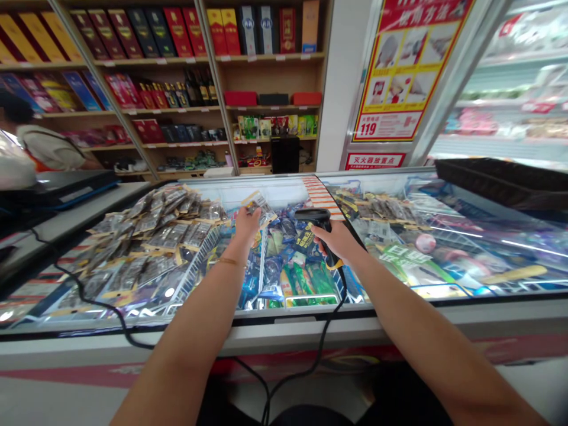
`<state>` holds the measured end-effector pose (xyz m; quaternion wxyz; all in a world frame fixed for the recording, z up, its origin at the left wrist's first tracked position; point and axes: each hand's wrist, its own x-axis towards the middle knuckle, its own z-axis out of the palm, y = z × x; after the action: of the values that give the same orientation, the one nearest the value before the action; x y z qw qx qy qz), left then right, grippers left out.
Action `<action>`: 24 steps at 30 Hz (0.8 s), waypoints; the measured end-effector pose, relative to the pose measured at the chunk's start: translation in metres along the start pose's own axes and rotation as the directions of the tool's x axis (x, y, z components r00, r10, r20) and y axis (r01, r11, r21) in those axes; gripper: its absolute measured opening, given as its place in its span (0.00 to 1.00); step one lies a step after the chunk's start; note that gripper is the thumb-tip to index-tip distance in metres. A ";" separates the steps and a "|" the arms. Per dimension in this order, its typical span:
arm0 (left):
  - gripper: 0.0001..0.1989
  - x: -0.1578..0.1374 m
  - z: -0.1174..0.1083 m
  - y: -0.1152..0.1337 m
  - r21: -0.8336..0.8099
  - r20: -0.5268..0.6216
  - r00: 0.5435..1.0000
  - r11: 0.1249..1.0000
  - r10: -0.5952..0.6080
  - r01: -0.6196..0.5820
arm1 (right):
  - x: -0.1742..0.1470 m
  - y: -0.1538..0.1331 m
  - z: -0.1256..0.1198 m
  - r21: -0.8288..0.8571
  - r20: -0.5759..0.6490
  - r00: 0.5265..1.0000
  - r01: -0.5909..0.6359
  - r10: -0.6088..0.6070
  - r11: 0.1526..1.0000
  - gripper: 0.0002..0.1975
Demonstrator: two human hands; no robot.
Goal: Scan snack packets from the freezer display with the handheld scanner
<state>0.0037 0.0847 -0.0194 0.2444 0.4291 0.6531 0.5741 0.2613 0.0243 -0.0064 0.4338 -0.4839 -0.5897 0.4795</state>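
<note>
Left hand (249,222) in a pinch on a packet (265,208), right hand (333,239) closed around a black scanner (314,217).

A small flat packet (266,211) is held aloft by one edge in the left hand (248,222), tilted above a display case (284,335). Its face is marked by a tan border and dark and pale patches; the printing is too small to be read. Just to its right, a black handheld scanner (320,216) is gripped in the right hand (333,239), its blunt head turned toward the packet, a gap left between the two. The scanner's handle is angled downward and edged in yellow-orange at the base, from which a black cord (327,325) is draped over the case's front edge.
</note>
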 end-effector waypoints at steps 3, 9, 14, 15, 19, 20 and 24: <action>0.10 -0.006 0.005 -0.003 -0.019 0.058 0.997 0.998 -0.060 0.061 | -0.005 -0.002 0.005 -0.064 0.040 0.999 0.003 -0.001 0.998 0.13; 0.13 -0.007 0.001 -0.002 -0.094 0.154 0.988 0.996 0.008 0.007 | -0.013 -0.009 0.010 -0.205 0.070 0.998 0.022 -0.007 0.978 0.12; 0.12 -0.007 0.002 -0.004 -0.108 0.176 0.984 0.994 0.024 -0.004 | -0.016 -0.013 0.011 -0.222 0.084 0.996 0.007 0.011 0.975 0.12; 0.12 -0.006 0.003 -0.005 -0.111 0.174 0.984 0.994 0.027 -0.008 | -0.016 -0.014 0.011 -0.222 0.087 0.996 0.004 0.016 0.975 0.12; 0.12 -0.004 0.003 -0.008 -0.118 0.156 0.987 0.993 0.033 -0.014 | -0.018 -0.019 0.011 -0.244 0.086 0.996 -0.008 0.030 0.970 0.12; 0.12 -0.004 0.003 -0.008 -0.116 0.155 0.987 0.993 0.029 -0.011 | -0.018 -0.019 0.011 -0.246 0.084 0.996 -0.012 0.034 0.969 0.13; 0.12 -0.004 0.003 -0.009 -0.105 0.163 0.986 0.994 0.025 -0.008 | -0.017 -0.016 0.010 -0.230 0.088 0.996 -0.005 0.026 0.973 0.12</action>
<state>0.0058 0.0834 -0.0294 0.3145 0.4671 0.5965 0.5719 0.2521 0.0047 0.0071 0.3439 -0.5132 -0.6565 0.4329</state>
